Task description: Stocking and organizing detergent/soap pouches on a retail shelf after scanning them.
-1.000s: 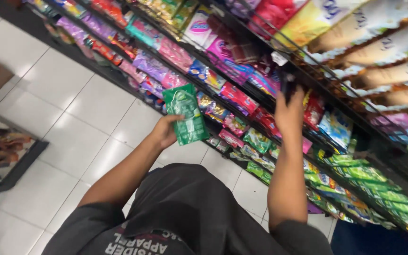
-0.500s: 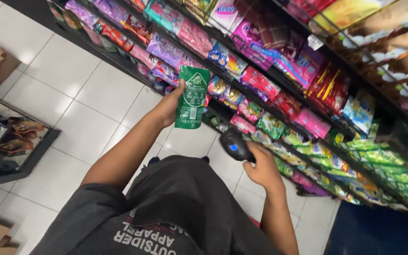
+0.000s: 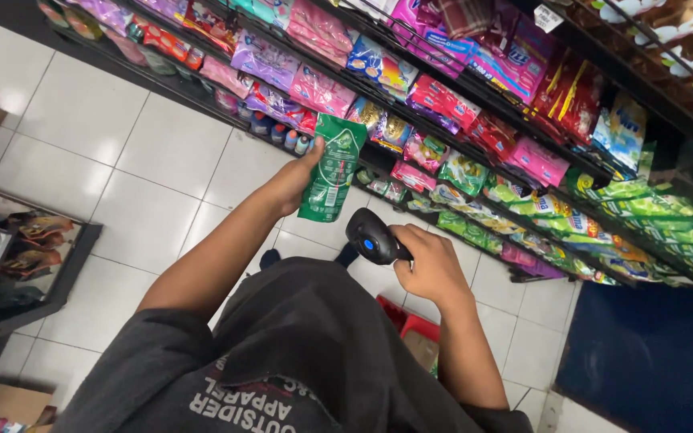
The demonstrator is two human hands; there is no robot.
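Nearest the camera was the person's dark grey shirt (image 3: 298, 353), with both bare forearms reaching out over it. Below the right arm, a red basket (image 3: 411, 325) stood on the floor, partly hidden by the body. The right hand (image 3: 431, 269) was wrapped tight around the grip of a black handheld scanner (image 3: 370, 238), whose head pointed up and left toward the pouch. Just beyond the scanner, near it but not touching, the left hand (image 3: 294, 183) was clamped on the left edge of a green refill pouch (image 3: 332, 168), held upright in the air in front of the shelves. Under both lay the white tiled floor (image 3: 106, 136). Farther off ran the dark shelves (image 3: 475, 88), packed with pink, purple, red and green packets in rows. At the far left edge stood a low dark display case (image 3: 34, 265).
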